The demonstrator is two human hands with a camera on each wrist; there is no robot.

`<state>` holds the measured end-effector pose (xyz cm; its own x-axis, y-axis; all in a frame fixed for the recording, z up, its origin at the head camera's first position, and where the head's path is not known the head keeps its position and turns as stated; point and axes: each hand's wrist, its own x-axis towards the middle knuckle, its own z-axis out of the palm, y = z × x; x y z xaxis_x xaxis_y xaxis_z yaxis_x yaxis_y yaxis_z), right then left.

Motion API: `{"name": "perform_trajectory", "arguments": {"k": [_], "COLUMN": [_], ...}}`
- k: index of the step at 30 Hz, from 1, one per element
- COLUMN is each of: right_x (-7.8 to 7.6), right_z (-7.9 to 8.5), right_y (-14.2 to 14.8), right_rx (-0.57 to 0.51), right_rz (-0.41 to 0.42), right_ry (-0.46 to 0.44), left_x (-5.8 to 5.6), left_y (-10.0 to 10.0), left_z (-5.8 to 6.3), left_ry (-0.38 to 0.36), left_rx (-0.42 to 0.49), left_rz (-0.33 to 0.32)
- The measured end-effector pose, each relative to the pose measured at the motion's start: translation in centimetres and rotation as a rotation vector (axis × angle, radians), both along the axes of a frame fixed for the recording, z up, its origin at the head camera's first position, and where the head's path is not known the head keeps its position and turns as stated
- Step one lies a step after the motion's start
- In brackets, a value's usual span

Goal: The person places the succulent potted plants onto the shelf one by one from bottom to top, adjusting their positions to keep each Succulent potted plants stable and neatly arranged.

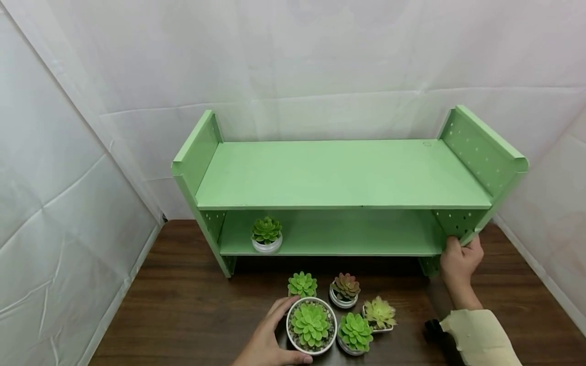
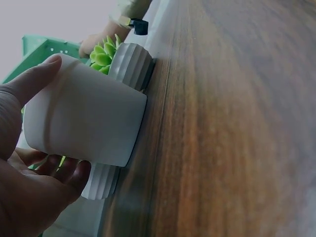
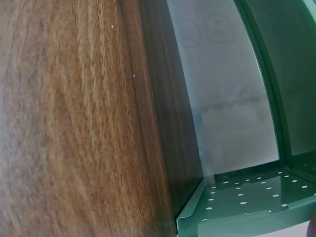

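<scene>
My left hand [image 1: 267, 339] holds a round white pot [image 2: 91, 108] with a green succulent [image 1: 311, 324] set in gravel. Thumb and fingers span opposite sides of its rim, and its base is at the tabletop in the left wrist view. On the right, my right hand [image 1: 461, 259] grips the front edge of the green shelf's [image 1: 343, 173] right side panel, low down. The panel's holes [image 3: 242, 202] show in the right wrist view, with only a sliver of finger at the border. A small potted succulent [image 1: 267, 234] stands on the lower shelf, toward the left.
Around the held pot stand a green succulent [image 1: 302, 284], a reddish one [image 1: 345, 290], a pale yellow-green one [image 1: 379, 312] and another green one [image 1: 355, 333]. Everything is on a dark wooden table [image 1: 155, 315], with white cloth walls [image 1: 320, 61] behind and beside it.
</scene>
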<state>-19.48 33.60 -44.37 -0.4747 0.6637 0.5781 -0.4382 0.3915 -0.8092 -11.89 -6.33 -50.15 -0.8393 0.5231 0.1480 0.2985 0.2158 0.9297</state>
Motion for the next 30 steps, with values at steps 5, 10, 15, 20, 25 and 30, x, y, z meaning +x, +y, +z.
{"name": "perform_trajectory", "arguments": {"k": [5, 10, 15, 20, 25, 30], "right_x": [0.11, 0.16, 0.19, 0.25, 0.21, 0.17], "right_z": [-0.03, 0.03, 0.08, -0.08, -0.27, -0.37], "right_y": [-0.04, -0.16, -0.2, -0.12, 0.06, 0.2], "right_rx": [0.004, 0.005, 0.008, 0.021, 0.038, 0.03], "right_rz": [-0.007, -0.011, -0.011, -0.016, -0.026, -0.016], "right_ry": [-0.012, -0.013, -0.014, -0.024, -0.039, -0.027], "left_x": [-0.08, -0.17, -0.26, -0.28, -0.27, -0.26], "left_y": [-0.08, -0.11, -0.11, -0.16, -0.2, -0.12], "left_z": [-0.09, -0.19, -0.33, -0.52, -0.54, -0.44], "left_ry": [-0.015, -0.022, -0.022, -0.021, -0.04, -0.033], "left_rx": [0.019, 0.026, 0.042, 0.053, 0.058, 0.045], "left_rz": [-0.024, -0.033, -0.049, -0.059, -0.053, -0.052]}}
